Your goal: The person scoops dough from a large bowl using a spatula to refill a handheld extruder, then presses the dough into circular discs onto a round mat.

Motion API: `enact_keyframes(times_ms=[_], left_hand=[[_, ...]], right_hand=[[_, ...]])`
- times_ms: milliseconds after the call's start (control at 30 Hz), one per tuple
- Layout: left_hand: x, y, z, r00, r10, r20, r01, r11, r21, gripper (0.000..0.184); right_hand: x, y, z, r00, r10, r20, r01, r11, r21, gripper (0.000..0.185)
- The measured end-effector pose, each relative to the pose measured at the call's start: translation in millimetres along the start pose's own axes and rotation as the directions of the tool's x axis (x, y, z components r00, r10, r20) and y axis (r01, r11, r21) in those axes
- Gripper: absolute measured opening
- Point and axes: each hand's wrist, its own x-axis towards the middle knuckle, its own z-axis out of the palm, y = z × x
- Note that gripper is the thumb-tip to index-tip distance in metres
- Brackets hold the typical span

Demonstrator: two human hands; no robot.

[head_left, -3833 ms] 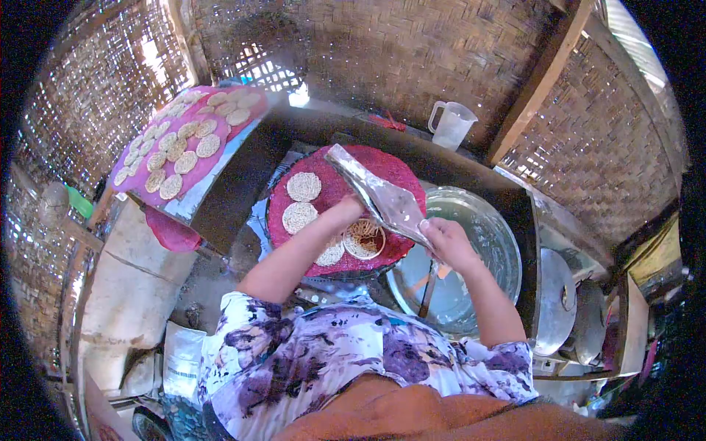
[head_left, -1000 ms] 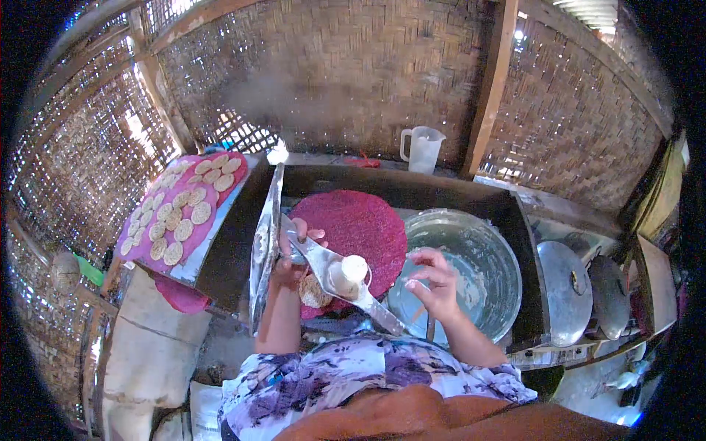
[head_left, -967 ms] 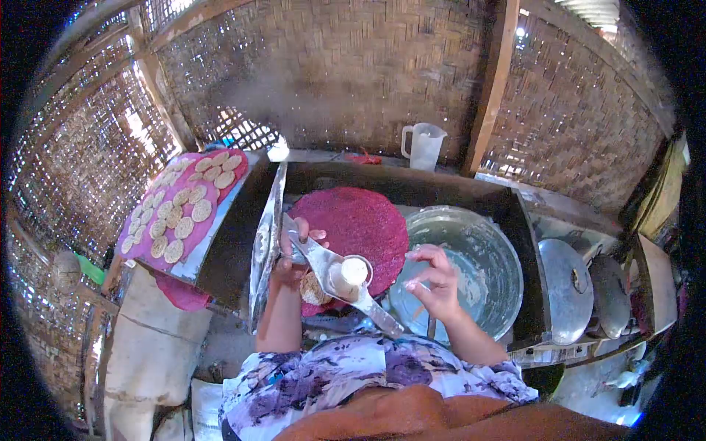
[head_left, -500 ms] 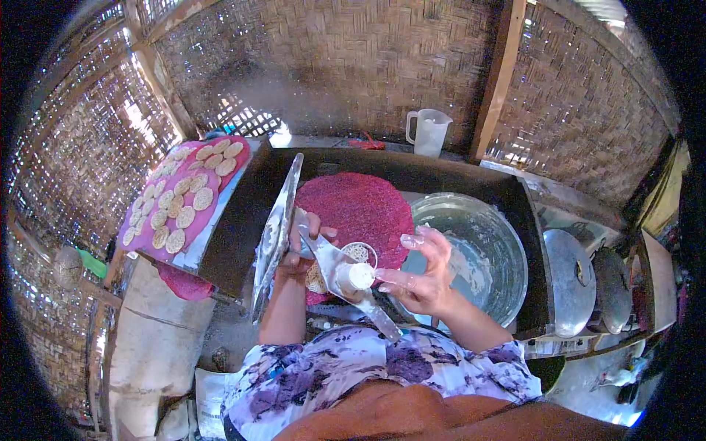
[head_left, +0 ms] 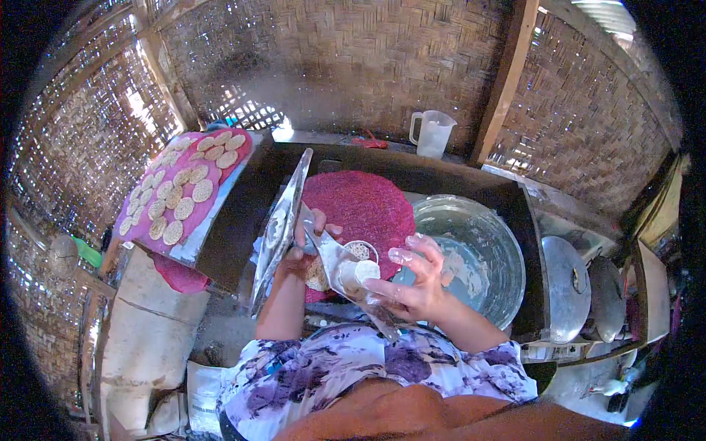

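Note:
My left hand [head_left: 315,224] is closed around a hinged press [head_left: 334,257] with two long, pale-smeared arms standing apart. One arm stands steeply at the left; the other slopes down toward my chest and carries a short cup [head_left: 360,273] filled with white dough. Dough coats the fingertips of my right hand [head_left: 419,283]. Its thumb touches the cup's rim, while the other fingers are spread above. Behind the cup is a small round white-rimmed mould [head_left: 360,250] with pale strands in it. A pale round cake [head_left: 316,275] shows partly behind the press.
A red woven mat [head_left: 360,195] lies beyond my hands. At the right, a large metal basin [head_left: 471,257] has dough smears inside. Several round lattice cakes [head_left: 173,197] rest on pink mats at the left. A plastic jug [head_left: 434,134] stands at the back; lidded pots [head_left: 565,290] are far right.
My right hand has moved slightly left and down, its thumb coming over the cup's edge. The press stays in my left hand, and the whole view has shifted a little.

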Motion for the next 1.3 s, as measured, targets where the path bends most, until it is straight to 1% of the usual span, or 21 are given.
enact_keyframes(times_ms=[100,300,400,467,533,567,667,733,800,867,900,933,967,1000,1033,1067,1100,1167,1200,1267,1300], left_hand=[[1,1,-6,0.999,-0.006,0.035,0.005,1.0,0.018,0.027],[1,1,-3,1.0,0.004,0.02,-0.004,1.0,0.003,0.026],[-3,4,-14,0.999,-0.002,0.039,0.0,0.998,0.058,0.027],[-6,6,-18,0.999,-0.004,0.047,0.0,0.997,0.076,0.027],[-4,6,-20,0.998,0.012,0.057,-0.015,0.998,0.059,0.027],[-2,8,-21,0.993,0.001,0.114,-0.01,0.997,0.079,0.024],[2,4,-17,0.991,0.016,0.134,-0.022,0.999,0.04,0.023],[15,6,0,0.99,0.06,0.131,-0.077,0.989,0.128,0.024],[37,23,31,0.991,0.08,0.108,-0.109,0.948,0.298,0.028],[66,35,59,0.939,0.279,0.201,-0.343,0.723,0.599,0.031],[78,32,70,0.936,0.312,0.166,-0.347,0.731,0.588,0.036],[86,33,67,0.889,0.344,0.301,-0.437,0.443,0.783,0.034],[92,34,63,0.911,0.349,0.218,-0.336,0.328,0.883,0.033],[104,45,56,0.994,0.107,0.024,-0.098,0.769,0.631,0.028],[115,57,48,0.974,-0.146,-0.173,0.177,0.967,0.184,0.03],[119,53,40,0.998,0.058,-0.035,-0.021,0.764,0.645,0.037],[124,49,35,0.961,0.257,0.105,-0.19,0.332,0.924,0.046],[134,49,37,0.959,0.283,-0.006,-0.189,0.656,0.731,0.053],[137,50,36,0.963,0.269,-0.034,-0.186,0.747,0.638,0.055],[142,56,34,0.971,0.22,-0.088,-0.164,0.893,0.419,0.059],[145,59,38,0.975,0.21,-0.067,-0.156,0.871,0.466,0.064]], right_hand=[[-1,0,3,0.998,-0.008,-0.066,0.007,1.0,-0.012,0.035],[-9,4,-6,0.996,0.013,-0.092,-0.003,0.994,0.113,0.02],[-17,13,-42,0.975,0.196,-0.104,-0.194,0.981,0.028,0.012],[-36,23,-65,0.876,0.421,-0.235,-0.422,0.905,0.047,0.011],[-73,35,-90,0.622,0.689,-0.373,-0.721,0.689,0.071,0.009],[-98,37,-111,0.487,0.737,-0.468,-0.803,0.589,0.092,0.008],[-179,28,-148,0.025,0.76,-0.649,-0.883,0.321,0.343,0.015],[-254,23,-165,-0.094,0.699,-0.709,-0.96,0.124,0.25,0.02],[-283,7,-154,-0.287,0.619,-0.731,-0.928,0.009,0.372,0.029],[-359,5,-153,-0.377,0.762,-0.526,-0.856,-0.069,0.513,0.034],[-339,1,-145,-0.544,0.72,-0.431,-0.738,-0.165,0.654,0.034],[-294,-14,-135,-0.685,0.661,-0.307,-0.588,-0.252,0.769,0.034],[-270,-19,-127,-0.794,0.586,-0.162,-0.412,-0.324,0.851,0.034],[-272,-18,-124,-0.755,0.64,-0.142,-0.4,-0.279,0.873,0.034],[-277,-19,-121,-0.712,0.691,-0.124,-0.382,-0.233,0.894,0.034],[-282,-20,-117,-0.667,0.737,-0.11,-0.358,-0.187,0.915,0.035],[-285,-18,-115,-0.661,0.746,-0.076,-0.319,-0.187,0.929,0.035],[-294,-13,-119,-0.651,0.759,-0.014,-0.238,-0.186,0.953,0.035],[-299,-10,-120,-0.645,0.764,0.017,-0.195,-0.186,0.963,0.035],[-306,-7,-122,-0.602,0.797,0.037,-0.17,-0.173,0.97,0.032],[-310,-7,-122,-0.582,0.812,0.046,-0.157,-0.168,0.973,0.031]])
